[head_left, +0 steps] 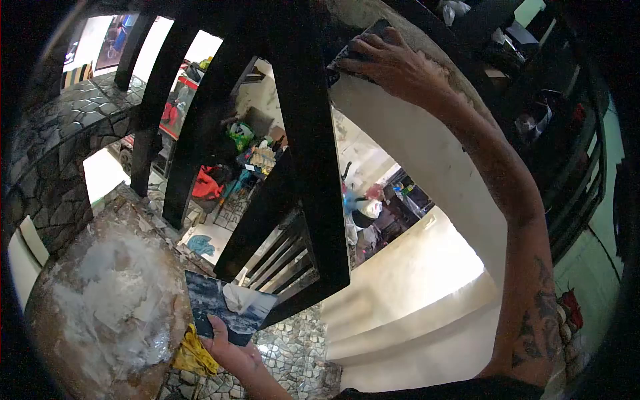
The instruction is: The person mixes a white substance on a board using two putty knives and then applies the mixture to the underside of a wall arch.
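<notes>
In the head view, my left hand (230,353) grips a flat dark plate (207,297) at its lower edge, thumb on top. White smears cover the plate, and a lump of white putty (239,298) lies on it. High up, my right hand (393,63) is closed around a dark, flat spreader (343,57), only partly visible under the fingers. It is held at the upper edge of a curved pale wall (427,140), beside a black post (303,120). Rough, patchy plaster shows along that edge near my right wrist.
Black slanted bars (257,227) stand between my arms. At left is a brown surface with a heap of white paste (113,287). A yellow cloth (193,355) lies below the plate, on stone-patterned floor (293,347). Clutter, including a red cloth (208,183), shows beyond the bars.
</notes>
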`<state>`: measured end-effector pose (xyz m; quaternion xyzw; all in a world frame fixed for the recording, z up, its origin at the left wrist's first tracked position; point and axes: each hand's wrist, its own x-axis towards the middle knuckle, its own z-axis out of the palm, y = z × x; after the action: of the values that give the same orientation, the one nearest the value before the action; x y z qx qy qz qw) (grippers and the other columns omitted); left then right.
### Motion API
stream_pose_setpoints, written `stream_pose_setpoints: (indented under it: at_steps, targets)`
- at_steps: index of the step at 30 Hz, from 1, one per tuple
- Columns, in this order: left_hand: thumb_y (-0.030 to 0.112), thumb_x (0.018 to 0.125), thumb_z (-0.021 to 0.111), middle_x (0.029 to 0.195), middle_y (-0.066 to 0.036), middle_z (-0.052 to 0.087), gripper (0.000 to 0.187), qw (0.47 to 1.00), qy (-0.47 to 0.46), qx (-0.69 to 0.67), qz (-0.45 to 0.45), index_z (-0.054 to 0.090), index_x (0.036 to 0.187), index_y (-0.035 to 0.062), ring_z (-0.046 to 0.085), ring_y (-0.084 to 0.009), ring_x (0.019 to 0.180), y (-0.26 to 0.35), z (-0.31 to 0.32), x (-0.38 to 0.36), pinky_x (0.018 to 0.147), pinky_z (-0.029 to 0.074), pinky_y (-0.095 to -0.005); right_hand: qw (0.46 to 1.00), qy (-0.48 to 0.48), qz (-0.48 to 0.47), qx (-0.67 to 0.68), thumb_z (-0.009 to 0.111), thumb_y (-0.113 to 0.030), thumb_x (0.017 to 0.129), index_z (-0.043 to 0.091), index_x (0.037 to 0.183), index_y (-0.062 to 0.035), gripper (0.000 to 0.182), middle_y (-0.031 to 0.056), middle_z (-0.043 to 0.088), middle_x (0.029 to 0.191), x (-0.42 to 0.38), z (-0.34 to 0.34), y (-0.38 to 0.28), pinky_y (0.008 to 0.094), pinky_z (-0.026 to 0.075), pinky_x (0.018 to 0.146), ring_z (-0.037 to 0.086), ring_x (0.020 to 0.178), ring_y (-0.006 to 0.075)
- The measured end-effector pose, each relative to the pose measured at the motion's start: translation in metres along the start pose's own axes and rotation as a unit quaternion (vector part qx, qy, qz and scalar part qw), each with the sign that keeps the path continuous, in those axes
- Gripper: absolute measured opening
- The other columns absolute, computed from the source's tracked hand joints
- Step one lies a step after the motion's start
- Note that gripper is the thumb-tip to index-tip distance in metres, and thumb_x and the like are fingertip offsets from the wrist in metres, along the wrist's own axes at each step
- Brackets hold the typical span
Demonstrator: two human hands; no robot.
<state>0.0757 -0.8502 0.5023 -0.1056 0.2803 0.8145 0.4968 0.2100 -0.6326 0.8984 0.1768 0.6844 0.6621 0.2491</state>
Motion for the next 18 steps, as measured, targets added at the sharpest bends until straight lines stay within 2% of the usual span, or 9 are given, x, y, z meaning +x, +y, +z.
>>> stream_pose_setpoints:
  at_steps: [4,7,12,16,18]
  targets:
    - [0.015,0.085,0.062,0.130,-0.016,0.045,0.060,0.996,-0.044,-0.055,-0.047,0.032,0.136,0.0051,0.054,-0.0294,0.106,-0.022,-0.016,0.007,0.089,0.047,-0.0438,1.000,-0.018,0.006,-0.010,0.061,-0.013,0.080,0.051,0.124,-0.0293,0.048,0.0021,0.045,0.128,-0.003,-0.004,-0.008,0.0443,0.029,0.098,0.042,0.120,0.0183]
    - [0.018,0.083,0.064,0.134,-0.016,0.041,0.064,0.999,-0.041,-0.013,-0.026,0.031,0.136,0.0054,0.050,-0.0298,0.113,-0.025,-0.008,-0.004,0.093,0.043,-0.0457,1.000,-0.017,-0.002,0.009,0.060,-0.013,0.080,0.052,0.123,-0.0292,0.046,0.0026,0.047,0.126,-0.018,-0.008,-0.011,0.0446,0.029,0.099,0.043,0.119,0.0185]
    - [0.022,0.082,0.066,0.141,-0.015,0.032,0.068,0.996,-0.037,0.050,-0.064,0.030,0.137,0.0040,0.038,-0.0293,0.123,-0.026,-0.008,-0.014,0.100,0.034,-0.0465,0.999,-0.047,-0.012,0.020,0.061,-0.015,0.078,0.053,0.122,-0.0284,0.046,0.0030,0.047,0.126,-0.058,-0.020,-0.013,0.0476,0.028,0.099,0.044,0.118,0.0188]
    - [0.007,0.087,0.055,0.129,-0.019,0.044,0.048,0.997,0.005,0.055,-0.059,0.034,0.130,0.0011,0.047,-0.0323,0.115,-0.020,0.003,-0.024,0.098,0.039,-0.0472,0.998,-0.047,-0.022,0.034,0.062,-0.016,0.076,0.054,0.121,-0.0274,0.047,0.0036,0.046,0.125,-0.108,-0.030,-0.017,0.0480,0.025,0.101,0.043,0.118,0.0187]
    - [0.005,0.089,0.053,0.127,-0.020,0.046,0.045,0.998,0.004,0.033,-0.057,0.034,0.129,0.0006,0.049,-0.0329,0.113,-0.023,-0.003,-0.024,0.097,0.040,-0.0474,0.992,-0.110,-0.004,0.063,0.061,-0.015,0.077,0.054,0.121,-0.0275,0.047,0.0042,0.046,0.125,-0.131,-0.044,-0.022,0.0475,0.023,0.103,0.042,0.119,0.0184]
